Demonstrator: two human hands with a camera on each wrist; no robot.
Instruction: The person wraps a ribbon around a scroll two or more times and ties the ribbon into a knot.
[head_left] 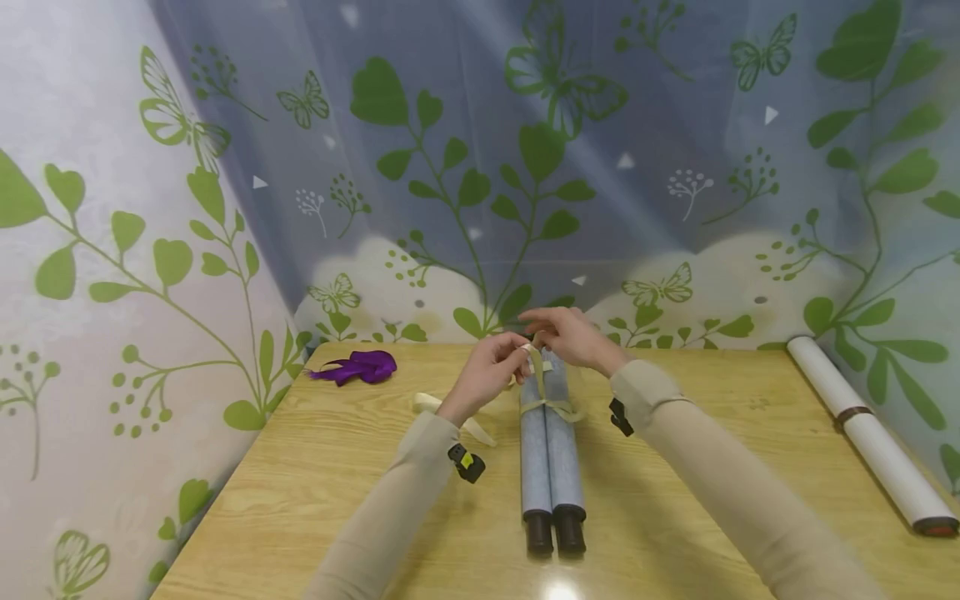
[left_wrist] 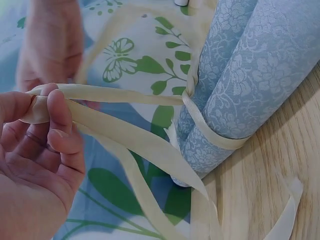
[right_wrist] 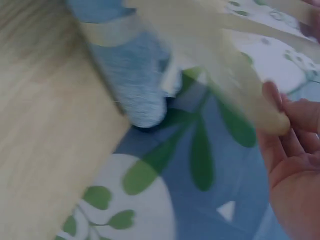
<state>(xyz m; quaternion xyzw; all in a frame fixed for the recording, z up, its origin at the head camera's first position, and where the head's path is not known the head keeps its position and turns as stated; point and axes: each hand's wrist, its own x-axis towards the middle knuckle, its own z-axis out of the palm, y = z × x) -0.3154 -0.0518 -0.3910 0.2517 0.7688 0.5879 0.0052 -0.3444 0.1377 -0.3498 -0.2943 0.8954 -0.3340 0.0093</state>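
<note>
Two pale blue, floral-patterned scrolls (head_left: 534, 462) with dark end knobs lie side by side on the wooden table, pointing away from me. A cream ribbon (left_wrist: 140, 142) circles both, and its long tails run up from the wrap. My left hand (head_left: 489, 372) pinches a folded part of this ribbon between thumb and fingers, over the scrolls' far end. Just across from it, my right hand (head_left: 576, 337) pinches another stretch of ribbon, which looks blurred in the right wrist view. A loose ribbon tail trails on the table left of the scrolls.
A purple ribbon bundle (head_left: 363, 367) lies at the table's far left corner. Along the right edge rests a white scroll (head_left: 873, 442) with a brown band. A leaf-and-butterfly curtain (head_left: 465, 233) hangs right behind the wooden table (head_left: 315, 508).
</note>
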